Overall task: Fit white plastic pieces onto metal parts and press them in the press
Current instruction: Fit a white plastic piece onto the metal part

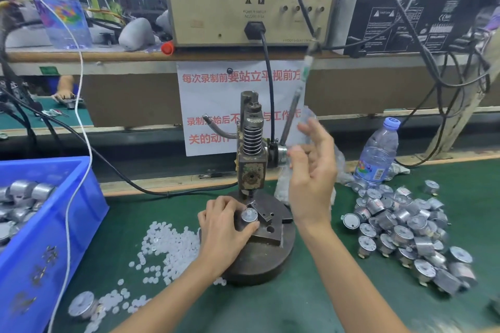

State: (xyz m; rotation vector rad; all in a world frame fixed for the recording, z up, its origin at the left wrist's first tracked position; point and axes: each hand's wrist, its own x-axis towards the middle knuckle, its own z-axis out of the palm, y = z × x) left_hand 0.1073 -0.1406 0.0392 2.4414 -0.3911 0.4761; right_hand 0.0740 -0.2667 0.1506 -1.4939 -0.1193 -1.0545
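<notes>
Bare left grip (227, 224); bare right grip (311, 178); bare forearms (351, 278).

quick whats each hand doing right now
Left hand: holds the metal part on the press base.
Right hand: open, raised beside the press lever, gripping nothing.

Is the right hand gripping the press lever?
No, the right hand is raised beside the lever with fingers loosely open, not wrapped round it.

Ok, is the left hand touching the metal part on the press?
Touching. The head view shows the left hand with its fingers and thumb curled round the metal part, which sits on the press fixture.
</notes>
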